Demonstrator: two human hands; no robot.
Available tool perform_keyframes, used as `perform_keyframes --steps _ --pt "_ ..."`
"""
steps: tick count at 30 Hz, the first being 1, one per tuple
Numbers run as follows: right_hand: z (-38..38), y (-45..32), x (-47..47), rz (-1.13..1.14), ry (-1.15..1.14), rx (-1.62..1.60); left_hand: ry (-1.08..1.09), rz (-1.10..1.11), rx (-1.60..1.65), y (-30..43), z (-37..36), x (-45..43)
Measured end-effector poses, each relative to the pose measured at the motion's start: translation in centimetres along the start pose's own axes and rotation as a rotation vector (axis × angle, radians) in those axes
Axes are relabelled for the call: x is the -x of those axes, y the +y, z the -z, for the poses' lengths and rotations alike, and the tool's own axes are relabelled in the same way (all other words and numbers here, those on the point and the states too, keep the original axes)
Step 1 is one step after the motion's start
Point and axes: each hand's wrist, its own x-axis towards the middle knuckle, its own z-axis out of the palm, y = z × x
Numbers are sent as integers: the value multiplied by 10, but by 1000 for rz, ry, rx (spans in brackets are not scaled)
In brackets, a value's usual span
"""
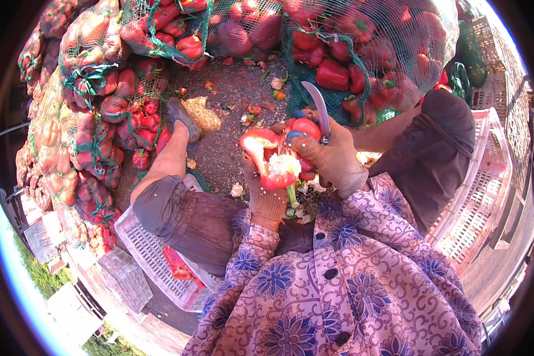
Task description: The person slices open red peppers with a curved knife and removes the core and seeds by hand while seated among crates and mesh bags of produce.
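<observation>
Between my two gloved hands is a red bell pepper, split apart. My left hand (267, 202) supports the opened pepper piece (251, 142) from below; its pale seed core (285, 167) is bared and a green stem (292, 195) points down. My right hand (333, 151) grips a curved-blade knife (318, 102), its blade pointing up and away from me. Fingers of that same hand, blue at the tips, press on another red part of pepper (307, 128). Whether the two red parts are still joined is hidden by the fingers.
Mesh sacks of red peppers (89, 147) pile up at left, and an opened sack (333, 75) lies ahead. Scraps and seeds litter the ground (231, 98). A plastic crate (155, 267) with pepper pieces (178, 264) stands at left, another crate (480, 178) at right.
</observation>
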Motion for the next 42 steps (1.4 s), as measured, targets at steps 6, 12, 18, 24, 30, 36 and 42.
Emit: perform_keyframes --steps 6,12,18,24,30,36,42 --pt "7 -16 -4 237 -57 905 -202 33 191 24 -25 3" --pt "9 -30 0 370 58 939 50 54 -1 27 -23 0" --pt "11 -27 14 496 -221 815 90 94 -42 32 -30 -4" --pt "-2 -36 14 131 -425 857 229 187 -161 36 -36 -2" --pt "-6 2 10 96 -322 478 190 157 -263 35 -27 -14" --pt "-14 -10 35 -118 -466 87 228 108 -138 34 0 -18" --pt "4 -32 32 -235 -255 -245 194 -28 126 51 8 -30"
